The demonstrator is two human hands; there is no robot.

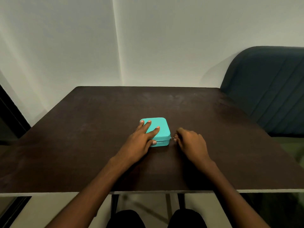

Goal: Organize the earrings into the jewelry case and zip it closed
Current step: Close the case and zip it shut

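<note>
Pinching the small metal zipper pull point(172, 138) at the near right corner of the jewelry case point(160, 129), our right hand point(189, 142) has its fingers curled in tight around that tab. Our left hand point(141, 137) lies flat on the lid, fingers spread and straight, thumb against the near side wall, pressing the case down onto the dark table point(82, 137).

We see the teal case sitting closed at the middle of the table, a little left of the right hand and touching it only through the pull. The zip line runs along the near side wall, from the left thumb across to the corner where the pull sits. No earrings show anywhere on the table, so we judge they are already inside and the zipping is the step in hand.

What matters for the coming move is this: the pull is at the corner, right where the track bends from the near wall to the right wall. We cannot tell from here which stretch of the track is done and which is left. Either way the pull must follow the wall, not come away from it, and the right hand is the one placed for that. Our left hand, on the far side of the pull, gives the counter-hold, so the light case should not slide or turn.

A dark upholstered chair point(269, 89) stands beyond the table's right edge.
</note>
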